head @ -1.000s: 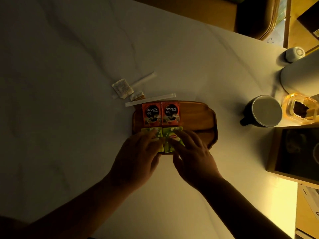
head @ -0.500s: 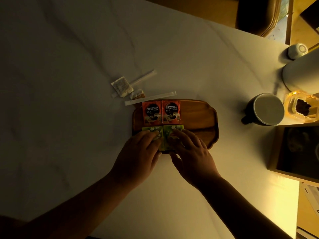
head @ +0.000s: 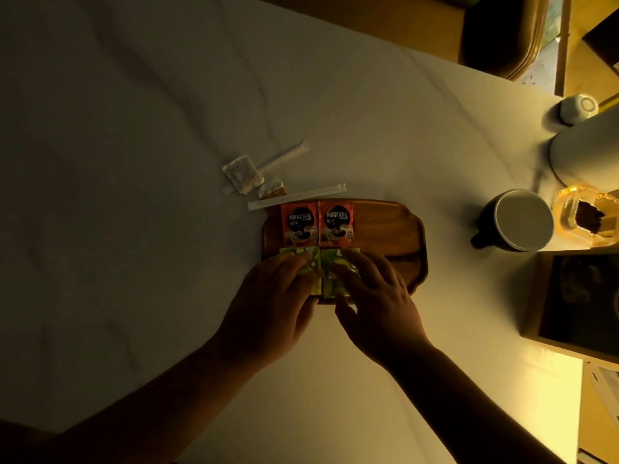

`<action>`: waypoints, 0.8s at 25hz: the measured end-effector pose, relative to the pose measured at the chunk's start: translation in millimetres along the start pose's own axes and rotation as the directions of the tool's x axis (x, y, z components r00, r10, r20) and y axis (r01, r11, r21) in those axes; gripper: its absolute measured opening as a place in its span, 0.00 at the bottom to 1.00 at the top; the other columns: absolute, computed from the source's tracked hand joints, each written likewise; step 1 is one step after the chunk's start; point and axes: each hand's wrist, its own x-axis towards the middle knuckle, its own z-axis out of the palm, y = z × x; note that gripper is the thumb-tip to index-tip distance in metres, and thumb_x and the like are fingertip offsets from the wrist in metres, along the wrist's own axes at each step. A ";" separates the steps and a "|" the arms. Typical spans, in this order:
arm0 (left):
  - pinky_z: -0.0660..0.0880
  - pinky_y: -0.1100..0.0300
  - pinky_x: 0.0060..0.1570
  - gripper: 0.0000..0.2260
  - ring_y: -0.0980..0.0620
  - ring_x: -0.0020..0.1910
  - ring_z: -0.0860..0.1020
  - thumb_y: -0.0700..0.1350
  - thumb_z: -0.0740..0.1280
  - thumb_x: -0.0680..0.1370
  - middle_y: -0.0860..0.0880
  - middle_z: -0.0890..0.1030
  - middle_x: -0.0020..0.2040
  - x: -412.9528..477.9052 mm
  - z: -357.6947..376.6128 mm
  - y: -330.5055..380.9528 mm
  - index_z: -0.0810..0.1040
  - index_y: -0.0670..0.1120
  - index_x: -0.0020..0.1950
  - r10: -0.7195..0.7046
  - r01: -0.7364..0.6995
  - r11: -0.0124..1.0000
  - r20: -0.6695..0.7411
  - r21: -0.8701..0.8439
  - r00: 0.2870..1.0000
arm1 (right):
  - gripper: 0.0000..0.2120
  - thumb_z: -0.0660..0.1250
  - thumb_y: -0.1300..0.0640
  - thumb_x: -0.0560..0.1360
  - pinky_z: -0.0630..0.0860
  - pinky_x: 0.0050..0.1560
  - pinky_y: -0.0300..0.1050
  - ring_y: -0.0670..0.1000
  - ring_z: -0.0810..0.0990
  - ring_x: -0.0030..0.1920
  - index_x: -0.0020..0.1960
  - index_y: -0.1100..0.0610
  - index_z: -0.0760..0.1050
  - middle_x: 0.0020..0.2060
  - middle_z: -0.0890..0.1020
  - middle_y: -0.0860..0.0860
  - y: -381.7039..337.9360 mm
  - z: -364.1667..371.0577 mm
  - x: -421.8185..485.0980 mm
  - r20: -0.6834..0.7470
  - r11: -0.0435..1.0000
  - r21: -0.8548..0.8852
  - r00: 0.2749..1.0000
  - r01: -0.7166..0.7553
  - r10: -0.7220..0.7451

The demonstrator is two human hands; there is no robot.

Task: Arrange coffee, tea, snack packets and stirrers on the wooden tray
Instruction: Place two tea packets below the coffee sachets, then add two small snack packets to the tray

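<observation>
A wooden tray [head: 385,229] lies on the white marble table. Two red coffee packets, one [head: 299,223] beside the other [head: 336,222], sit side by side at its far left. Below them lie two green tea packets [head: 330,262], partly under my fingers. My left hand [head: 271,306] presses its fingertips flat on the left tea packet. Fingers spread, my right hand [head: 375,296] rests on the right one. Neither hand grips anything. Beyond the tray's far edge lie a wrapped stirrer [head: 296,196], a second stirrer [head: 284,155] and two pale snack packets [head: 243,174].
A dark mug [head: 519,219] stands right of the tray. Behind it are an amber glass holder [head: 582,212], a white cylinder [head: 586,159] and a small white cup [head: 577,107]. A framed dark box [head: 576,296] sits at the right edge.
The tea packets have been squared up side by side under the coffee packets. Both hands stayed on them with only small finger shifts.
</observation>
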 end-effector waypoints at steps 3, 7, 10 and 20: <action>0.72 0.55 0.61 0.17 0.46 0.63 0.75 0.53 0.63 0.81 0.44 0.79 0.64 16.5 -18.8 -25.9 0.78 0.45 0.64 -0.095 0.095 0.995 -0.059 -0.003 0.994 | 0.21 0.62 0.45 0.76 0.72 0.60 0.56 0.56 0.71 0.67 0.68 0.46 0.71 0.65 0.79 0.50 -24.7 -17.8 35.2 -0.050 0.991 0.108 0.995 -0.081 0.087; 0.73 0.51 0.48 0.15 0.43 0.55 0.77 0.53 0.63 0.80 0.44 0.80 0.58 55.8 -45.5 -81.3 0.78 0.46 0.61 -0.319 0.324 0.943 -0.074 0.080 0.945 | 0.16 0.63 0.43 0.78 0.76 0.57 0.55 0.55 0.77 0.59 0.61 0.48 0.78 0.56 0.82 0.50 -59.0 -24.2 117.5 0.044 0.968 0.180 0.985 -0.173 0.168; 0.75 0.46 0.49 0.21 0.38 0.55 0.76 0.58 0.67 0.76 0.41 0.78 0.58 86.6 -53.9 -116.0 0.77 0.45 0.63 -0.490 0.489 0.869 -0.003 0.071 0.872 | 0.18 0.67 0.42 0.75 0.76 0.53 0.54 0.57 0.78 0.55 0.58 0.53 0.79 0.53 0.82 0.53 -71.9 -17.4 172.8 0.084 0.961 0.133 0.969 -0.244 0.234; 0.70 0.56 0.37 0.13 0.46 0.43 0.78 0.55 0.72 0.70 0.49 0.77 0.43 126.3 -42.4 -156.8 0.75 0.49 0.45 -0.603 0.619 0.757 0.141 -0.210 0.785 | 0.21 0.76 0.42 0.69 0.76 0.53 0.51 0.56 0.80 0.55 0.54 0.54 0.79 0.51 0.83 0.52 -71.1 -3.2 230.1 0.305 0.941 0.051 0.902 -0.335 0.304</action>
